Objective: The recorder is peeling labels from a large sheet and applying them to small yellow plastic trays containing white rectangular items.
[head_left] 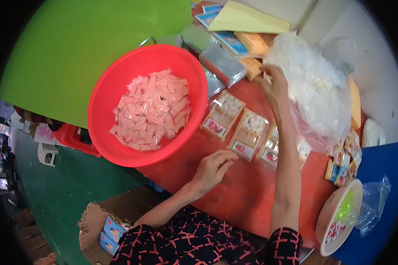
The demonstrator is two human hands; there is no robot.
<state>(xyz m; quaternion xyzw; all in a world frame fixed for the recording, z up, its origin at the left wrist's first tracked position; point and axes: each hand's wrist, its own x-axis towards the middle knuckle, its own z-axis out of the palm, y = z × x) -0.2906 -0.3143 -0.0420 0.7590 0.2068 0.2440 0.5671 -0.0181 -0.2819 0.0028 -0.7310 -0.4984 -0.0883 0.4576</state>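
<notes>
A row of several small compartment trays crosses the red table. The second tray [249, 134] has white pieces at its far end and a small picture at its near end. My left hand [213, 171] hovers at the near end of that tray, fingers curled together; what they hold, if anything, is hidden. Reaching past the row, my right hand [275, 86] is beside a large clear plastic bag [316, 84] of white pieces. Its fingers are bent in a pinch, with something whitish too small to name at the tips. My right forearm covers part of the trays.
A big red basin [102, 95] of pink wrapped pieces stands at the left. Clear plastic boxes [223, 64] and yellow paper [247, 18] lie at the back. A pale bowl [325, 212] and packed sets [344, 161] sit at the right. Below left is a cardboard box [89, 227].
</notes>
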